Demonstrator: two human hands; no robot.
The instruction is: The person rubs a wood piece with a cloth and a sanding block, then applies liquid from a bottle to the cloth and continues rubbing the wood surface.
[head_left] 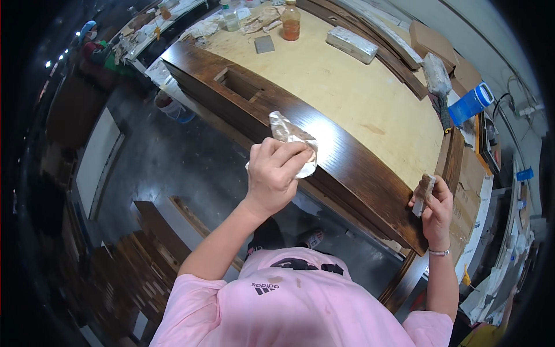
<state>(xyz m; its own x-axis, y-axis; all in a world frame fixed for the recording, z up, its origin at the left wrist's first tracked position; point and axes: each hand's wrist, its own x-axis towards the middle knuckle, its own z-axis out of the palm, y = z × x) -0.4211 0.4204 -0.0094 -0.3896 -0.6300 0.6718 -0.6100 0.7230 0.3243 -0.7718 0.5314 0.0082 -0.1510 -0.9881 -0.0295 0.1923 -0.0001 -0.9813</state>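
Observation:
A long dark-brown stained wooden board point(347, 156) with a glossy top lies diagonally along the near side of the table, a rectangular cutout point(240, 85) at its far left end. My left hand point(272, 170) is closed round a crumpled, brown-stained white rag point(289, 130) at the board's near edge, about midway along. I cannot tell whether the rag touches the wood. At the board's right end, my right hand point(437, 211) pinches a small flat block point(425, 194), brown on top and pale grey below; its exact kind is unclear.
On the pale tabletop point(358, 115) stand a jar of orange liquid point(291, 23) and a clear bottle point(230, 18), near a grey pad point(264, 44). A wrapped block point(352, 45) lies farther right. A blue jug point(469, 105) leans beside cardboard boxes. Another person point(95, 49) is far left.

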